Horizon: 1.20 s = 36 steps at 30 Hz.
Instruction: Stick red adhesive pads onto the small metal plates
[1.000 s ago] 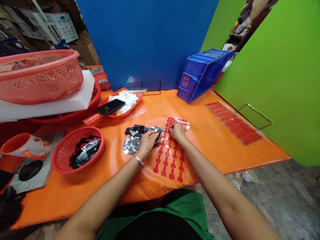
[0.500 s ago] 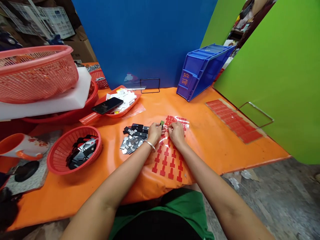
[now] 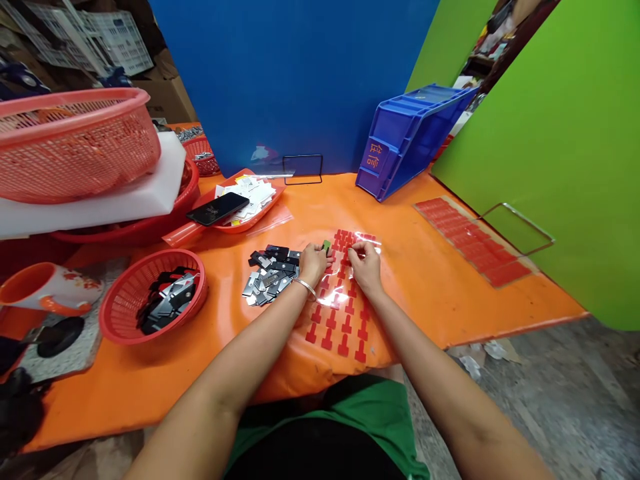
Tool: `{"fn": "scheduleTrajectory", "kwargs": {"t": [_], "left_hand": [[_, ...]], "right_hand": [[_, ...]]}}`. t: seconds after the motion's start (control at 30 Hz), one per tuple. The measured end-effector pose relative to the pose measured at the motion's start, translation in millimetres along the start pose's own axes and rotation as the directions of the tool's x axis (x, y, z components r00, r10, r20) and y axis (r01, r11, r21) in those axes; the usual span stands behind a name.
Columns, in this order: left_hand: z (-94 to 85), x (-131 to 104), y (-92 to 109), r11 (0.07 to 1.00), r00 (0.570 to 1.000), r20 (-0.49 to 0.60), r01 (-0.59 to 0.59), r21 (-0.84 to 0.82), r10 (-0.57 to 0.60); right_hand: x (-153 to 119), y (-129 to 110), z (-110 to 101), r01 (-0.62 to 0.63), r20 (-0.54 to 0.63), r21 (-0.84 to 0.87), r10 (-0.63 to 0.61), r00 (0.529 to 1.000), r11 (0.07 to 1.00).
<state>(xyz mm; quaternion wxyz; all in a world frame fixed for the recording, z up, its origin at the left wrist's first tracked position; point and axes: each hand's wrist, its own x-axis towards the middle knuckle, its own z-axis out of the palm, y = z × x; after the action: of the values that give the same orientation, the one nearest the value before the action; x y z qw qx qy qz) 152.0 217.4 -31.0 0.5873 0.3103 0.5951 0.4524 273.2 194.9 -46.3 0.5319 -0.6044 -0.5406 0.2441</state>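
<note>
Tab (image 3: 327,247) grasped by left fingers (image 3: 318,249) could be dropped onto sheet (image 3: 338,300) if tilted; right fingers' (image 3: 356,255) grasp cannot be told.

The one camera sits on the person's head, above the near edge of the table (image 3: 425,280), facing forward and down at the left hand (image 3: 313,265) and right hand (image 3: 367,268), near enough to catch the lap (image 3: 377,417) below the table, wide enough for the blue panel (image 3: 300,73) at its far side
</note>
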Motion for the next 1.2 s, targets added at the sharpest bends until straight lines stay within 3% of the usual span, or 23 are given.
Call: {"fn": "scheduleTrajectory", "kwargs": {"t": [0.13,0.23,0.33,0.47,0.6,0.7,0.9,1.2], "left_hand": [[-15.5,-21,4,1.0,0.997,0.071,0.002,-0.031,0.001],[-38.6,-46,3,0.998,0.993,0.118,0.03,-0.054,-0.024],[-61.5,-67,-3,0.99,0.988,0.138,0.085,-0.115,-0.069],[-78.6,-88,-11,0.972,0.988,0.125,0.12,-0.202,-0.096],[-82.8,-115,-24,0.946,0.951,0.23,0.253,-0.202,-0.206],[-83.8,-129,-37,0.928,0.932,0.236,0.321,-0.191,-0.274],[-86.4,-130,-49,0.929,0.937,0.261,0.295,-0.225,-0.234],[-84.3,-130,-50,0.939,0.939,0.275,0.268,-0.216,-0.205]], "right_hand": [[-15,-18,-9,-0.079,0.012,0.161,0.078,0.997,0.984],[-41,-33,-16,-0.164,0.106,0.242,0.142,0.984,0.956],[-69,-43,-18,-0.242,0.204,0.253,0.192,0.96,0.937],[-97,-44,-15,-0.256,0.242,0.265,0.193,0.951,0.93],[-111,-39,-11,-0.232,0.227,0.255,0.175,0.958,0.939],[-118,-38,-10,-0.254,0.242,0.265,0.191,0.951,0.93],[-130,-40,-6,-0.253,0.264,0.266,0.182,0.947,0.93],[-136,-39,-1,-0.239,0.28,0.249,0.167,0.945,0.939]]}}
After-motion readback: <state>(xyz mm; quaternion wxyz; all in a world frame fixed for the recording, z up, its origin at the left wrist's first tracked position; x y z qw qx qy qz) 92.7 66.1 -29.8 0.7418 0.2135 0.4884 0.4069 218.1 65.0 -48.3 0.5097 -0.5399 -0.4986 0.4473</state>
